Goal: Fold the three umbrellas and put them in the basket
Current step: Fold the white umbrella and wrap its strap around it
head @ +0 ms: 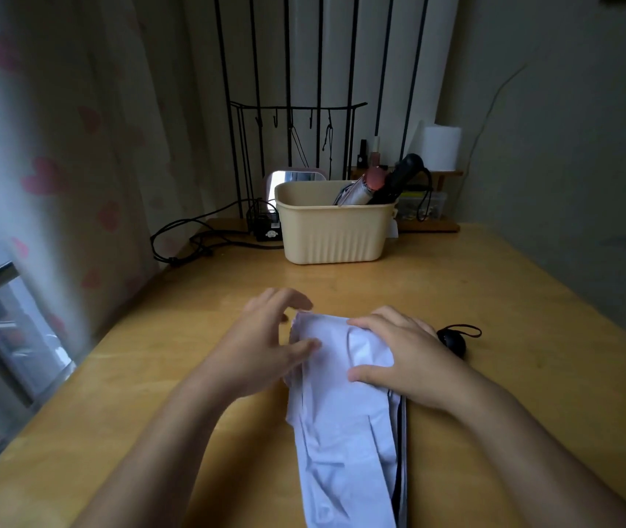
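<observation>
The pale lilac umbrella lies on the wooden worktop just in front of the person, its collapsed canopy running from the near edge away toward the middle. The cloth is loosely gathered and creased, with a dark edge showing along its right side. Its black handle, with a thin wrist strap looped beside it, rests on the worktop just past the right hand.

That right hand grasps the far part of the bundle, fingers curled over the top and thumb pressed against the near side of the cloth. The left hand is released: its fingers are spread and raised above the umbrella's far left corner, and only the thumb touches the fabric.

Further back stands the beige ribbed basket, well apart from the hands. Two folded umbrellas lean in its right end: a pink-handled umbrella and a black umbrella beside it, both sticking out over the rim.

A small mirror stands behind the basket, black cables trail to its left, and a curtain with pink hearts hangs along the left side.
</observation>
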